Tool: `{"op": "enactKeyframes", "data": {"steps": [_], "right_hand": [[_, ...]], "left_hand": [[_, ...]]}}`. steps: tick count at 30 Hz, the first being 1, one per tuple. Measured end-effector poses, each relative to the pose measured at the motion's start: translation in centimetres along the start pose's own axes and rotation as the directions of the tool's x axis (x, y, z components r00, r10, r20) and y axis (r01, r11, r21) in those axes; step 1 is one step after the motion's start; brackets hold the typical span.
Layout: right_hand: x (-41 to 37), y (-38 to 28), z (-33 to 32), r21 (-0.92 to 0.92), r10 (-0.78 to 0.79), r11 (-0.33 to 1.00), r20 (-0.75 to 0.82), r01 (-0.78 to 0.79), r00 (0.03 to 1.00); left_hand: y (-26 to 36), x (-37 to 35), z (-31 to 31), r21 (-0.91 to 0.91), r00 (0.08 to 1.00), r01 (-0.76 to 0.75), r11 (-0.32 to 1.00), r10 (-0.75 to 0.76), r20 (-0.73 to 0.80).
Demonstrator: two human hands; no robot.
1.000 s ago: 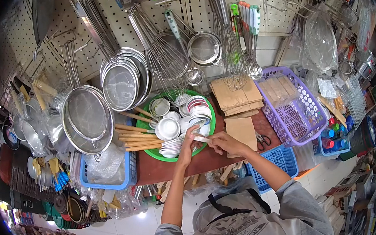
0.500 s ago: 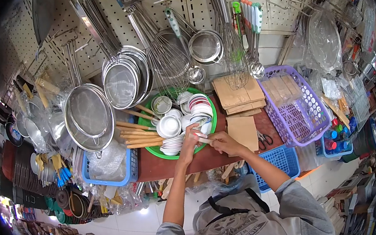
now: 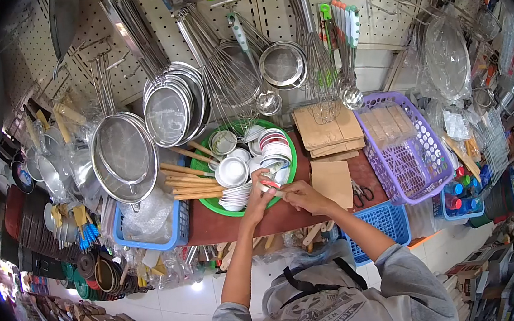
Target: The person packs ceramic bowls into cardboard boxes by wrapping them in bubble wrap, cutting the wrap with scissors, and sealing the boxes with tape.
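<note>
**At the tray's near rim: two hands pinched on one white piece**

Over the 5 o'clock edge of the green tray, I see the left hand and the right hand meet on a small white piece with a red mark. Both hands are closed on it with pinching fingertips, the left at one end and the right at the other. Its long axis looks to run roughly from 10 to 4 o'clock, with the 4 o'clock end toward the right hand. It is too small for me to tell what it is or which face is up.

Room is tight. At 12 o'clock, just beside the piece, red-rimmed dishes and stacked white bowls fill the tray. At 9 o'clock, wooden handles lie across the tray's rim, pointing toward the hands. At 3 o'clock, a brown paper bag lies flat just beside the right hand. Scissors lie beyond it, and the purple basket is further out. The only bare stretch is the brown shelf top at 6 to 7 o'clock, under the left forearm, ending at the shelf's front edge. Whisks and strainers hang from the pegboard over the tray's far side.
</note>
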State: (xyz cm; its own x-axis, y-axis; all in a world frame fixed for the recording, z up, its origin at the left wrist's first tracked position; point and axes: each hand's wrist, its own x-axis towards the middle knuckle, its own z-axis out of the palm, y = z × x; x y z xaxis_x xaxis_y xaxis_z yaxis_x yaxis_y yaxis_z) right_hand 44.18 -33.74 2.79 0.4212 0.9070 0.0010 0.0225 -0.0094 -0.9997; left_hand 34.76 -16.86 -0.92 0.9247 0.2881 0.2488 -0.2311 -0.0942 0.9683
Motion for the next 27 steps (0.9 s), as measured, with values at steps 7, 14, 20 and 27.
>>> {"op": "enactKeyframes", "data": {"steps": [7,14,20,27], "right_hand": [[0.2,-2.1,-0.1,-0.058,0.024,0.998,0.163,-0.015,0.986],[0.7,0.3,0.2,-0.051,0.037,0.998,0.056,-0.034,0.998],[0.8,-2.3,0.4,0.029,0.012,0.999,0.157,-0.017,0.988],[1.8,-1.1,0.7,-0.108,0.031,0.994,0.07,-0.023,0.997]], "left_hand": [[-0.4,-0.1,-0.9,-0.402,0.971,0.237,0.884,-0.223,0.083],[-0.3,-0.1,-0.3,0.008,0.999,0.052,0.999,-0.052,-0.013],[-0.2,-0.4,-0.6,-0.468,0.975,0.199,0.861,-0.224,0.003],[-1.1,-0.5,-0.6,-0.415,0.997,0.053,0.908,-0.07,-0.027]]}}
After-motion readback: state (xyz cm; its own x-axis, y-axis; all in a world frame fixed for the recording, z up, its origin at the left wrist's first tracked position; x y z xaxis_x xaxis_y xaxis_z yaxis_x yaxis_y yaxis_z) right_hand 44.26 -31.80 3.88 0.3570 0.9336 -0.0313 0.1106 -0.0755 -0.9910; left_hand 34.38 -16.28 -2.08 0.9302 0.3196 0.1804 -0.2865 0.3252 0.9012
